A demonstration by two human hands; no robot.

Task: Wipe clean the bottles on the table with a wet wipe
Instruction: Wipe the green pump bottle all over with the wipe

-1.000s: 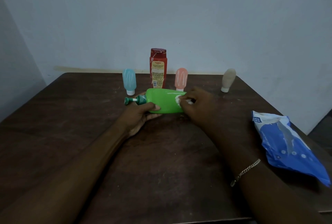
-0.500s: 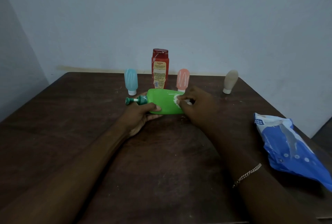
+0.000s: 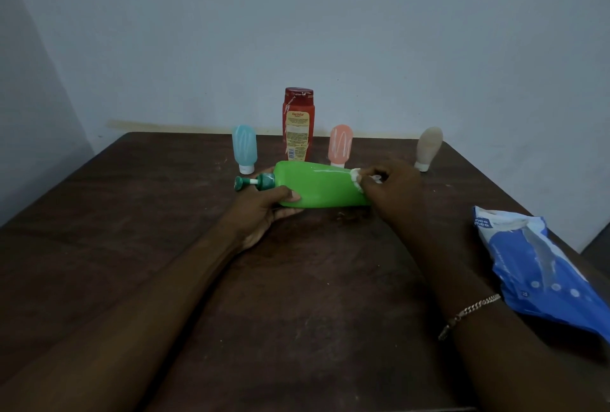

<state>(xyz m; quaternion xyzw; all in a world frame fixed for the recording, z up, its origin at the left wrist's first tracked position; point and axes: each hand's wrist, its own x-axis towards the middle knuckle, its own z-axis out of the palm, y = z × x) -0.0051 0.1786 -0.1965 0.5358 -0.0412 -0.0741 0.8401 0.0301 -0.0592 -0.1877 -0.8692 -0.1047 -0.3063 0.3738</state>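
Note:
A green pump bottle (image 3: 317, 184) lies on its side over the dark wooden table (image 3: 138, 220), its dark green pump pointing left. My left hand (image 3: 264, 210) grips it from below near the neck, thumb on the front. My right hand (image 3: 389, 187) holds a crumpled white wet wipe (image 3: 358, 179) against the bottle's base end. Behind stand a red bottle (image 3: 298, 124), a blue tube (image 3: 244, 147), a pink tube (image 3: 341, 145) and a beige tube (image 3: 428, 147), the tubes cap-down.
A blue wet-wipe pack (image 3: 541, 269) lies at the table's right edge. A plain wall stands just behind the table's far edge.
My right hand has slid the wipe rightward along the green bottle toward its base. My left hand keeps its hold.

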